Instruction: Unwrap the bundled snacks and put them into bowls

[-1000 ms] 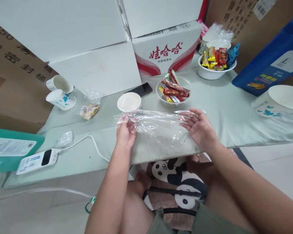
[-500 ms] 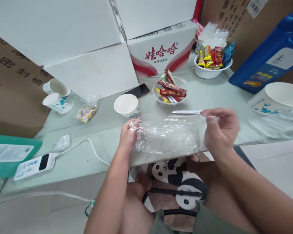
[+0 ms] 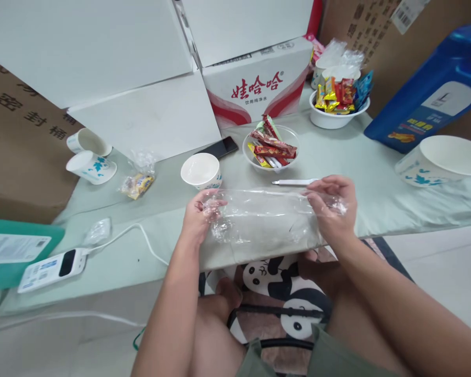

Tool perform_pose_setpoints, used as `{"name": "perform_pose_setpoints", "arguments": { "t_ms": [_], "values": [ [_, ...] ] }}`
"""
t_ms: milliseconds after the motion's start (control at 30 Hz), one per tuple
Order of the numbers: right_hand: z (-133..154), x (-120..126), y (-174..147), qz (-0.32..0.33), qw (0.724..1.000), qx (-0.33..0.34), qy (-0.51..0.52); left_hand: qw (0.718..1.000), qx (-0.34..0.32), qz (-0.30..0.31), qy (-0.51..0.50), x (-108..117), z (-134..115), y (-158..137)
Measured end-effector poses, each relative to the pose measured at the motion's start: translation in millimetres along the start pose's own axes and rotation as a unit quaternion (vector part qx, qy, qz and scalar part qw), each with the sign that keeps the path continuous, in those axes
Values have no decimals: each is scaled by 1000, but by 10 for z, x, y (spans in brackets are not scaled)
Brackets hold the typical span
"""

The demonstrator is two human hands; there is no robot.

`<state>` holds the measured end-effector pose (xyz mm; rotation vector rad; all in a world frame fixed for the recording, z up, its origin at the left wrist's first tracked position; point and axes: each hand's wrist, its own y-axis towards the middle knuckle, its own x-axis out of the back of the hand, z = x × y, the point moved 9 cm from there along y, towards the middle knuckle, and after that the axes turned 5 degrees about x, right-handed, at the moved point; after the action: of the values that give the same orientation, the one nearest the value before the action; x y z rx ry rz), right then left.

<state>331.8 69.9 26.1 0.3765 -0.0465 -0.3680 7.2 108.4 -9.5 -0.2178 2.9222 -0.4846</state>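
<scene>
A clear plastic bag (image 3: 265,214) is stretched between my two hands above the front edge of the table. My left hand (image 3: 198,217) pinches its left end, and my right hand (image 3: 335,209) grips the right end, where some of the film bunches at the fingers. Just behind the bag lies a white pen-like tool (image 3: 292,183), close to my right fingertips. A white paper cup (image 3: 201,170) stands behind my left hand. Past the tool is a clear bowl (image 3: 249,157) of stick-shaped wrapped snacks (image 3: 272,144).
A white bowl (image 3: 329,121) of small packets sits at the back right, near a blue jug (image 3: 424,99) and a large paper tub (image 3: 419,167). Two paper cups lie tipped at left by a wrapped snack (image 3: 141,183). A white power bank (image 3: 53,269) trails a cable. A dark phone (image 3: 225,146) lies behind the cup.
My right hand has moved left, closer to my left hand. The bag's upper edge now looks straighter and flatter. My left hand shifted slightly left.
</scene>
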Motion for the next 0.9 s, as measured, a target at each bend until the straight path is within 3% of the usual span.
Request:
{"name": "perform_pose_setpoints", "arguments": {
  "t_ms": [67, 133, 167, 367, 533, 733, 800, 900],
  "values": [
    [-81, -127, -62, 66, 996, -55, 19, 1000, -5, -7, -11, 51, -6, -13],
    [-202, -265, -161, 147, 982, -119, -19, 999, -19, -13, -29, 103, -36, -27],
    [-228, -278, -187, 158, 978, -129, -39, 999, -24, -13, -29, 126, -49, -33],
    [-77, 5, -86, 16, 997, -77, -18, 999, -6, -13, 30, 244, -30, -23],
    [-115, 79, -83, 38, 992, -97, -71, 1000, -1, -7, 18, 272, 8, -5],
    [-125, 30, -54, 77, 994, -75, 13, 997, 5, 73, 9, 99, 33, -46],
    [-16, 29, -34, 90, 995, -40, -11, 997, -4, 71, -17, 91, 9, -52],
    [298, 94, -32, 74, 994, 76, -21, 996, -3, 77, -51, 56, 1, -57]
  ]
}}
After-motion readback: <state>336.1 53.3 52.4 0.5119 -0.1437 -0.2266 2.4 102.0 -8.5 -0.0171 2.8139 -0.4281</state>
